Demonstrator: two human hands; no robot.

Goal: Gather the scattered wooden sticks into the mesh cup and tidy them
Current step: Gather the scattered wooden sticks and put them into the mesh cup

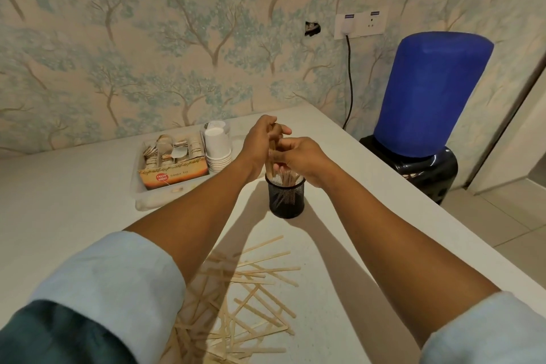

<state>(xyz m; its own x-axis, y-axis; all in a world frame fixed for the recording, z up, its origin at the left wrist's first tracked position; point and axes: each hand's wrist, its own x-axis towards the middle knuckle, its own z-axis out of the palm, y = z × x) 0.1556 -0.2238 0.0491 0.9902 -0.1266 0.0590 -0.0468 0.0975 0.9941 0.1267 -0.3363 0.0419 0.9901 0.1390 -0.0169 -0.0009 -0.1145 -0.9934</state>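
Both hands, left (260,142) and right (298,157), pinch a bundle of flat wooden sticks (273,148) upright in a round black mesh cup (286,199), more sticks (251,298) scattered on the smooth white table (74,210).

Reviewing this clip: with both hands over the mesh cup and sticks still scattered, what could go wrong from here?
1. The left hand and right hand crowd a bundle of sticks just above the mesh cup; a nudge might tip the cup.
2. A loosened grip may drop sticks beside the cup.
3. The sleeve lies over the scattered sticks and could sweep them about.
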